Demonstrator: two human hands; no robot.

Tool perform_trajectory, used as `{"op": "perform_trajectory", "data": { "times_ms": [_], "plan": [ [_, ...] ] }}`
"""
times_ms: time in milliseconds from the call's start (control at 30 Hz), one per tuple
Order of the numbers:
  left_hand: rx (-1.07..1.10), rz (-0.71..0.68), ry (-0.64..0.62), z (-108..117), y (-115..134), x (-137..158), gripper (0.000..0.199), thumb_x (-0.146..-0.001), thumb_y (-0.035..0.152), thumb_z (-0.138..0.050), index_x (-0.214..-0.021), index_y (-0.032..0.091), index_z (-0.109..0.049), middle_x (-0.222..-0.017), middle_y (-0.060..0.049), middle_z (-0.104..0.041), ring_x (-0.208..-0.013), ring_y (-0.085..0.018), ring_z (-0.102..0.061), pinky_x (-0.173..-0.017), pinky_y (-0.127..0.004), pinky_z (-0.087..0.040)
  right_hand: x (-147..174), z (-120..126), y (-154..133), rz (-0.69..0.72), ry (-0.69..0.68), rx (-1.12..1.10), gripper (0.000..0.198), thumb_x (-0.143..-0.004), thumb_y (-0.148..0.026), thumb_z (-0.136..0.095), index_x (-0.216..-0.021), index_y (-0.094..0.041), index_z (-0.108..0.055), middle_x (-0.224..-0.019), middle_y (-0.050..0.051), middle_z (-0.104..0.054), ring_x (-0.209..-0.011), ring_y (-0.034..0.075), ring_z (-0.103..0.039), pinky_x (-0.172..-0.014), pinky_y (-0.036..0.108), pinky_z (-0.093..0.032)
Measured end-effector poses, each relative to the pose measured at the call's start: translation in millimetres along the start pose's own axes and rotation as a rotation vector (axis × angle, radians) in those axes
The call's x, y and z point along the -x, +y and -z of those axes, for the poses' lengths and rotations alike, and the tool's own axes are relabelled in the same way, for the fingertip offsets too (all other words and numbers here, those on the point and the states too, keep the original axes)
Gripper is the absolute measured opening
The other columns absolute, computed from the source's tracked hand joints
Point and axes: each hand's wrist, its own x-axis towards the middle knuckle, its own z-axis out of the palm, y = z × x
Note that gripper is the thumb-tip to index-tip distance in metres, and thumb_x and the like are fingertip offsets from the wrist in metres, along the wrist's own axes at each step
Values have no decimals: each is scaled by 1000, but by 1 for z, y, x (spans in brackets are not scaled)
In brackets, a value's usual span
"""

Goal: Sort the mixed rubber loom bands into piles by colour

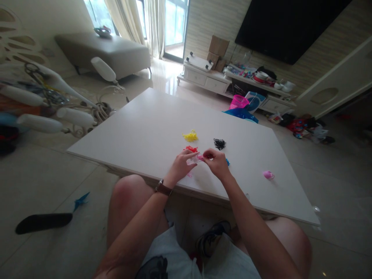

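My left hand (179, 167), with a watch on its wrist, holds a small clear plastic container (192, 160) over the white table (130, 128). Pink pieces (200, 157) show at the container's right end. There the fingers of my right hand (217, 162) are pinched together; whether they grip a pink piece is too small to tell. Just beyond my left fingers lies a heap of red bands (191, 148). Yellow bands (190, 135) and black bands (219, 144) form heaps farther back. Some blue bands (228, 162) are partly hidden behind my right hand. Light pink bands (190, 174) lie below my left hand.
A small pink object (267, 175) sits on the table to the right. My knees are against the near edge. White lamp arms (78, 116) stand at the left, a pink basket (238, 102) beyond the far edge. A black, paddle-shaped object (43, 223) lies on the floor.
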Motion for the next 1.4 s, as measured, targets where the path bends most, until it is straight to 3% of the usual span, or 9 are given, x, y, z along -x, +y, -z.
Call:
{"op": "perform_trajectory", "data": {
  "times_ms": [333, 533, 633, 733, 967, 1200, 1400],
  "plan": [
    [166, 82, 73, 5, 4, -5, 53, -72, 9, -81, -122, 25, -72, -109, -5, -71, -99, -19, -68, -92, -35, -53, -22, 15, -26, 205, -144, 78, 16, -87, -15, -63, -83, -21, -77, -84, 4, -63, -71, 14, -58, -66, 28, -47],
    [254, 112, 89, 8, 4, -4, 54, -71, 12, -82, -122, 26, -72, -108, -4, -70, -99, -19, -66, -93, -34, -51, -26, 8, -33, 87, -11, -9, 2, -82, -21, -70, -82, -20, -71, -74, 0, -67, -68, 15, -61, -67, 29, -49],
    [300, 131, 90, 9, 5, -5, 53, -71, 14, -82, -122, 25, -73, -108, -4, -69, -100, -19, -65, -92, -33, -51, -27, 0, -33, 55, 78, -51, 17, -83, -34, -72, -75, -20, -67, -68, 0, -65, -64, 16, -59, -64, 29, -49],
    [361, 154, 83, 11, 4, -6, 50, -72, 16, -82, -120, 24, -73, -108, -5, -69, -98, -18, -66, -89, -32, -52, -26, -4, -34, 94, 56, -39, 23, -86, -41, -69, -74, -21, -67, -70, 2, -67, -67, 18, -61, -63, 30, -49],
    [452, 164, 55, 10, -1, -7, 48, -71, 19, -83, -118, 22, -74, -106, -6, -70, -99, -20, -67, -88, -34, -53, -23, -2, -32, 278, 1, 89, 18, -94, -34, -64, -80, -24, -70, -80, 4, -70, -82, 21, -61, -78, 35, -49],
    [374, 193, 98, 9, -3, -9, 47, -71, 20, -83, -118, 22, -74, -105, -5, -70, -95, -19, -67, -87, -33, -53, -24, -5, -29, 263, -26, 86, 21, -97, -28, -55, -84, -21, -70, -87, 5, -63, -84, 19, -60, -79, 34, -49],
    [334, 198, 89, 9, -6, -13, 48, -73, 23, -83, -120, 23, -74, -104, -5, -69, -91, -18, -67, -85, -32, -53, -29, 3, -31, 244, -34, 54, 14, -88, -15, -55, -95, -21, -66, -96, 5, -62, -84, 17, -61, -77, 31, -52]
  ]
}}
